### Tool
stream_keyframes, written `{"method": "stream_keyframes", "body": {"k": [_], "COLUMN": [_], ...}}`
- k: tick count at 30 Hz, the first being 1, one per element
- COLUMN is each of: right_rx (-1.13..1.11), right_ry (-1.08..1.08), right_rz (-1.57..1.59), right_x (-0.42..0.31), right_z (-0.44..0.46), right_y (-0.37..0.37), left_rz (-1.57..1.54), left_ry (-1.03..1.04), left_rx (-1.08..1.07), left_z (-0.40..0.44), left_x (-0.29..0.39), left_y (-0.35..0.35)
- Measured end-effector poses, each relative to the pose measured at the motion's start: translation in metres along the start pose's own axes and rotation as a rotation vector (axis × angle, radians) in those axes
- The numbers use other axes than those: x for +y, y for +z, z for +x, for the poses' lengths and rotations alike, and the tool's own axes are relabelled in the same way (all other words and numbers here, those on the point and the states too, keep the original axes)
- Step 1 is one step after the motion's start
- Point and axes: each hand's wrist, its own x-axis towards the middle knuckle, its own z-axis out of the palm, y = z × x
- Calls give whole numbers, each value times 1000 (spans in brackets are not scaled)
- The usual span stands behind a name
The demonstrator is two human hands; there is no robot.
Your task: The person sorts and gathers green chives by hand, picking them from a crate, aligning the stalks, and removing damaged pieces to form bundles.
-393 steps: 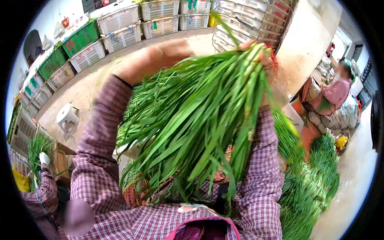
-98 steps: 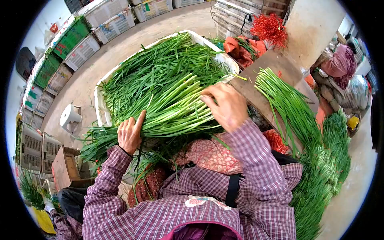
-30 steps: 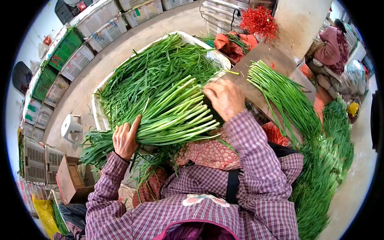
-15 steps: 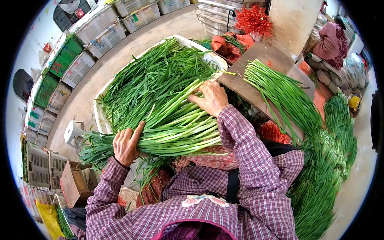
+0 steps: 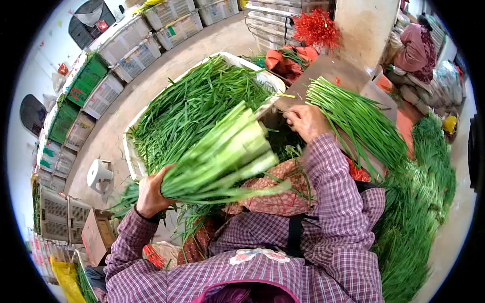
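Note:
My left hand is wrapped round a thick bunch of garlic chives, gripping it toward the leafy end. The pale stem ends fan out to the right and are blurred by motion. Apart from the bunch, my right hand is over the near left edge of the brown board. Its fingers are curled together, and what they hold, if anything, cannot be made out. Beside that hand another bundle of chives lies on the board. Behind the held bunch, loose chives fill a white crate.
A large heap of chives covers the floor at my right. Red ties hang by the pillar. Stacked crates line the left wall, near a white stool. Another person sits at the far right.
My left hand has lifted and tilted the bunch, its stem ends swinging upward. My right hand has left the stems and moved right to the board's edge.

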Motion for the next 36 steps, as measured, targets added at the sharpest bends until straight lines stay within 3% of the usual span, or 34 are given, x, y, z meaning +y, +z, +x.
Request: {"method": "stream_keyframes", "body": {"k": [1, 2, 3, 6, 7, 9, 10, 11, 13, 15, 16, 17, 19, 21, 23, 25, 27, 29, 33, 36], "right_rx": [-20, -60, -59, -148, -164, -86, -86, 38, 160, 174, 320, 322, 174, 138, 110, 277, 349, 388, 347, 320], "right_ry": [35, 118, 106, 271, 222, -162, -163, -241, -317, -180, -362, -425, -320, -321, -318, -432, -322, -296, -298, -451], "right_rz": [-25, -61, -56, -58, 28, -299, -299, -362, -422, -164, -27, -9, -80, -158, -111, -133, -176, -453, -135, -53], "right_x": [2, 3, -6, -34, -13, 7, 5, 2, -23, -53, -59, -69, -90, -95, -103, -108, -73, -56, -93, -124], "right_z": [-3, -6, -9, -23, -17, -23, -27, -31, -36, -33, -30, -32, -40, -38, -37, -36, -18, -16, -27, -28], "right_y": [-6, -10, -13, -19, -5, 1, 0, -1, -13, -23, -14, -11, -2, 16, 19, 20, 23, 5, -3, 12], "left_rz": [-185, -281, -487, -553, -505, -714, -536, -536, -861, -770, -769, -768, -695, -875, -741, -751, -721, -769, -838, -592], "left_ry": [-26, -211, -229, -363, -285, -543, -288, -290, -581, -589, -571, -551, -454, -616, -507, -486, -471, -502, -578, -464], "left_rx": [-78, -261, -186, -379, -452, -529, -517, -518, -520, -586, -538, -486, -451, -520, -509, -490, -493, -551, -511, -521], "left_z": [-1, -3, 1, 2, 0, 2, -4, -8, -7, -4, -4, -5, -4, -1, -4, -8, -11, -10, -9, -9], "left_x": [-5, -12, 6, 2, -11, -6, -28, -29, -12, -6, -5, -5, -5, 6, -4, -9, -16, -17, -11, -18], "left_y": [-8, -16, -22, -26, -20, -15, -3, 0, 3, 7, 12, 15, 20, 18, 24, 27, 27, 26, 27, 33]}}
